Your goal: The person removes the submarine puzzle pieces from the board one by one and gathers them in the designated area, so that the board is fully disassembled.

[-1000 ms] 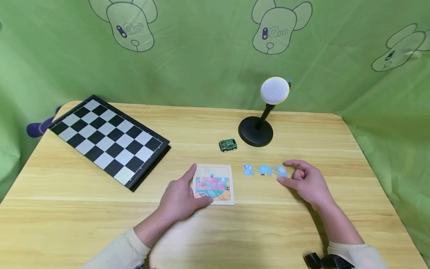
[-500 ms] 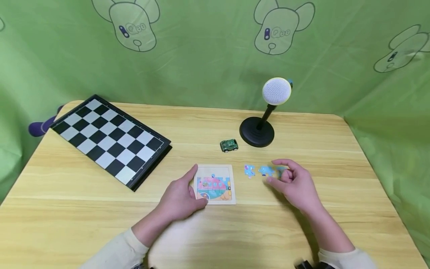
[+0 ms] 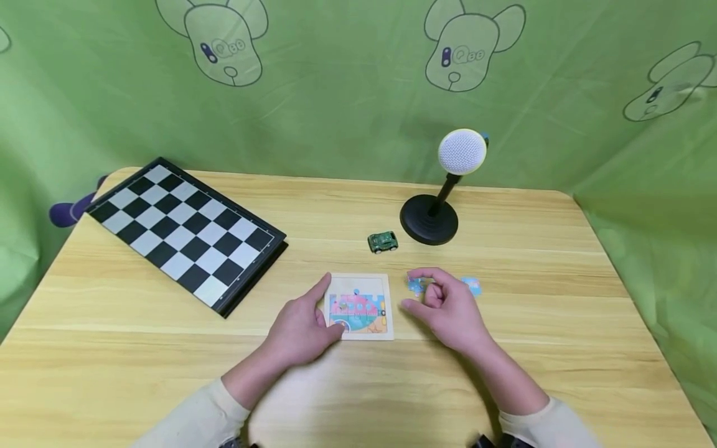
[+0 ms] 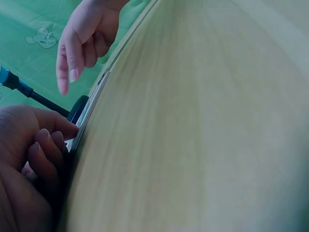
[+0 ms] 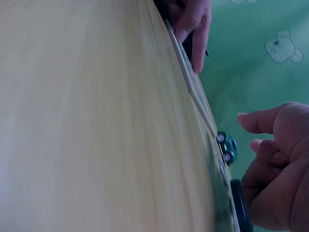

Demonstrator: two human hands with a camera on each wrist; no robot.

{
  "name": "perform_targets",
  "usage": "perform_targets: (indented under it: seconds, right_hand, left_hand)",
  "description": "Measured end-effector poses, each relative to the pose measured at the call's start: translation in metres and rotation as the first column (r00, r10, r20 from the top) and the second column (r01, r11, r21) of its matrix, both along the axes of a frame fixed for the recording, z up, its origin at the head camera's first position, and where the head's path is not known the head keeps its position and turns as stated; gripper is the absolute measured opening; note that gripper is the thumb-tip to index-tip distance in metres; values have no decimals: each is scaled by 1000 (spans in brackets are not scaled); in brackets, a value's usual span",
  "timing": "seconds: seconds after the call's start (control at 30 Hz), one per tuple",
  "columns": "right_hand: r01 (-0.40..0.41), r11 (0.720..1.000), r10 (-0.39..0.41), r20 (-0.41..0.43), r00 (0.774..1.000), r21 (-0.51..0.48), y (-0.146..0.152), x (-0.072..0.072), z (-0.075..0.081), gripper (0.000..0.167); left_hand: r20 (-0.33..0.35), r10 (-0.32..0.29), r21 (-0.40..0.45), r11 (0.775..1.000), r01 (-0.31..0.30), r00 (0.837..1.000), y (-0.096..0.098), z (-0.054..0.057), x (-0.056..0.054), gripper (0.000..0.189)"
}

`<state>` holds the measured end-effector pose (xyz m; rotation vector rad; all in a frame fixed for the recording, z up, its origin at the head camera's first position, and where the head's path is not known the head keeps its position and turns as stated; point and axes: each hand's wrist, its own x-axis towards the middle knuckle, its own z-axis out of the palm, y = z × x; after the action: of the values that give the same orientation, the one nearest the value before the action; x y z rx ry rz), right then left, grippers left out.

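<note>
A square jigsaw puzzle board (image 3: 365,284) with a pale frame lies flat on the table, its lower part filled with a pink and teal picture. My left hand (image 3: 299,328) holds it at the left side, thumb on the lower edge and index finger at the top left corner. To the board's right, my right hand (image 3: 450,311) hovers over the loose puzzle pieces, thumb and index finger apart, with nothing between them. A blue puzzle piece (image 3: 414,285) shows partly beyond its fingers, and another blue piece (image 3: 472,286) lies past its knuckles. The middle piece is hidden under this hand.
A small green toy car (image 3: 383,242) stands behind the board. Beside it is a toy microphone (image 3: 429,219) on a round black base. A folded chessboard (image 3: 187,233) lies at the left of the wooden table (image 3: 358,398). Green curtain (image 3: 347,93) hangs behind.
My right hand has moved left across the row of pieces, from the rightmost to the leftmost, uncovering the right one. My left hand stays on the board, its thumb shifted slightly left.
</note>
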<state>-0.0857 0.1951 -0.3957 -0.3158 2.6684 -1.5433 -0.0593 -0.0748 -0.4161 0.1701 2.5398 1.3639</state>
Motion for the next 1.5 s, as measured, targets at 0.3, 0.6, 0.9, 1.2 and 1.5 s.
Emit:
perform_targets:
  seconds: [0.3,0.6,0.9,1.2,1.5]
  right_hand:
    - [-70,996,74,72,995,-62,-34,-4,2,42]
    - [-154,987,158,128,979,-41,-63,-8,-5,38]
    - [-245,969,239,152,959,17,-76,-10,-9,37]
    - [-272,959,253,201,946,75,-79,-13,-6,37]
    - [-270,958,245,223,944,93,-80,-13,-7,29]
  left_hand:
    - [-4,0,5,1000,0,1000,0,0,-2,93]
    - [-2,-1,8,1000,2,1000,0,-1,-2,93]
    - [-28,-6,-11,1000,5,1000,-1,-2,-3,92]
    - [-23,-5,-18,1000,4,1000,0,-1,-2,92]
    - [-32,0,-29,1000,-1,999,0,-2,-2,91]
